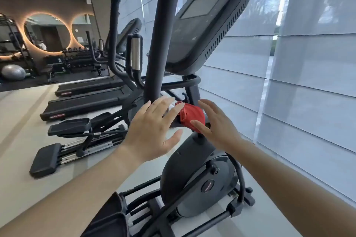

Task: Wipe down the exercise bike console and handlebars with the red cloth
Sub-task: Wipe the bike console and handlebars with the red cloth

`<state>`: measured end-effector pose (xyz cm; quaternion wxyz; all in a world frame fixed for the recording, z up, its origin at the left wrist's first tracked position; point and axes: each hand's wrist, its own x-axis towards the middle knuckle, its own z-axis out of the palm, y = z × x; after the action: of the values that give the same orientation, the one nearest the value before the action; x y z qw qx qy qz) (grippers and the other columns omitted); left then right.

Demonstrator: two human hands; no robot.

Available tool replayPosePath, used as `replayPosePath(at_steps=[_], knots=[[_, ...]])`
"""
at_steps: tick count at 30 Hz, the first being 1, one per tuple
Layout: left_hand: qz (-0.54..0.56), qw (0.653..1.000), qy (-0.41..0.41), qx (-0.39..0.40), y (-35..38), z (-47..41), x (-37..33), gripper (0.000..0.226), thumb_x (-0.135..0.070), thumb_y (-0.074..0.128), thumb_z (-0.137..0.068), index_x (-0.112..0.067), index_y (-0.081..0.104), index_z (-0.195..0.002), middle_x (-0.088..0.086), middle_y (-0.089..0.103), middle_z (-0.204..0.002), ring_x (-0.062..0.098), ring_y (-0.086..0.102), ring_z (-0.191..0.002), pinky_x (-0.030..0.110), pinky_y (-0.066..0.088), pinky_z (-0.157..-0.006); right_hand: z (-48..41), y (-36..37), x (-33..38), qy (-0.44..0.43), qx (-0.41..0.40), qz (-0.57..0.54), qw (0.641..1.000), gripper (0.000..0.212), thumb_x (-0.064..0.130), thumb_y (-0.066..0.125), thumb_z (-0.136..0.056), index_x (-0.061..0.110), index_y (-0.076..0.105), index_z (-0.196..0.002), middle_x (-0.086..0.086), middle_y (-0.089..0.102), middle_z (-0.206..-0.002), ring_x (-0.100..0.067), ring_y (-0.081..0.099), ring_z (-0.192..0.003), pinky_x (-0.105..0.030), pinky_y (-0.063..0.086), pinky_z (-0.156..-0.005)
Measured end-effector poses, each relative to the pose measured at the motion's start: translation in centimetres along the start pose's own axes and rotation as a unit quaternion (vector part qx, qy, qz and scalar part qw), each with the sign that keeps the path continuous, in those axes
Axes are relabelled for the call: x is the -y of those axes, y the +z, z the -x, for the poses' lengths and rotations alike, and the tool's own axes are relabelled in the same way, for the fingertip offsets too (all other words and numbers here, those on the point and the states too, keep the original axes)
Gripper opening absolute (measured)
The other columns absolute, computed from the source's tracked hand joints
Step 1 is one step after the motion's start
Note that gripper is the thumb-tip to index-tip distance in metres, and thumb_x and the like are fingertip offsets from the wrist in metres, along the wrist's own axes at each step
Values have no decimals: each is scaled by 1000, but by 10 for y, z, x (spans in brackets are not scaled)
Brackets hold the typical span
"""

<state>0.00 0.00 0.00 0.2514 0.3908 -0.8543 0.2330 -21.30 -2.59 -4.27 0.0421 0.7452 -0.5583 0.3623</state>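
A bunched red cloth [190, 115] lies on a dark ledge of the exercise machine, below the tilted black console [204, 23]. My left hand [152, 131] hovers just left of the cloth, fingers spread and straight, holding nothing. My right hand [215, 123] is spread just right of it, its thumb at the cloth's lower edge. A thick dark handlebar post [159, 31] rises above my left hand, and a curved handlebar [185, 82] runs under the console.
The machine's rounded flywheel housing [198, 177] and foot rails sit below my arms. A second trainer with pedals [69, 127] stands to the left, treadmills [84, 102] behind it. Window blinds [298, 63] close off the right side. Dumbbell racks and round mirrors are far left.
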Motion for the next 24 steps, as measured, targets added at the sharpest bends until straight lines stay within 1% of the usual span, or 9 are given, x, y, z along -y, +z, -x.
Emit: replayPosePath(at_steps=[3,6,10,12,14,16,19,22,24], knots=[[-18,1000,-14,5,8,-10,-17,56,-44,42,-85,-13,52,-131,11,54,-129,29,47,-125,45,42,-99,-6,-2,-12,-36,19,0,999,69,62,39,-87,24,30,-143,8,29,-149,-13,32,-134,-37,37,-104],[-35,999,-38,2,18,-15,-28,57,-45,42,-85,-12,51,-131,11,54,-129,29,48,-124,44,40,-99,-11,1,-25,-70,33,-4,997,67,59,41,-89,23,28,-144,7,28,-150,-14,31,-134,-37,37,-103],[-46,997,-61,0,27,-16,-31,57,-45,41,-85,-14,50,-132,9,53,-130,29,46,-126,42,38,-101,-17,6,-37,-81,32,-22,996,69,59,43,-89,22,28,-144,7,27,-151,-14,29,-136,-36,35,-105],[-48,997,-65,2,29,-13,-29,57,-44,41,-85,-13,51,-131,10,54,-130,29,47,-125,42,38,-102,-19,13,-38,-86,39,-29,995,70,61,42,-88,22,28,-145,7,26,-151,-14,29,-135,-32,33,-105],[-50,997,-67,5,30,-11,-26,56,-43,41,-86,-13,51,-131,10,54,-131,29,47,-126,41,38,-102,-19,19,-36,-95,36,-33,994,71,62,42,-87,23,27,-144,8,27,-150,-13,30,-133,-26,29,-99],[-51,997,-64,12,30,-8,-22,56,-43,40,-86,-13,51,-131,10,54,-131,29,47,-126,40,39,-102,-21,25,-32,-99,32,-44,994,71,63,43,-87,24,27,-143,8,28,-148,-12,33,-131,-24,29,-95],[-47,997,-55,15,27,-7,-15,56,-44,40,-86,-13,51,-131,11,54,-131,28,47,-127,39,42,-98,-28,32,-28,-95,37,-54,993,75,66,42,-84,24,27,-144,7,27,-149,-14,32,-132,-28,30,-100],[-45,998,-45,11,26,-7,-8,56,-44,40,-86,-13,52,-131,11,54,-130,28,47,-127,39,45,-94,-36,38,-29,-81,62,-60,993,83,70,41,-80,23,23,-146,4,24,-152,-15,25,-136,-30,24,-107],[-43,998,-36,4,26,-9,-4,56,-44,41,-86,-13,52,-131,12,55,-129,28,48,-126,40,47,-92,-37,42,-29,-78,71,-82,991,82,68,44,-80,23,23,-146,3,27,-150,-15,24,-136,-31,21,-109]])
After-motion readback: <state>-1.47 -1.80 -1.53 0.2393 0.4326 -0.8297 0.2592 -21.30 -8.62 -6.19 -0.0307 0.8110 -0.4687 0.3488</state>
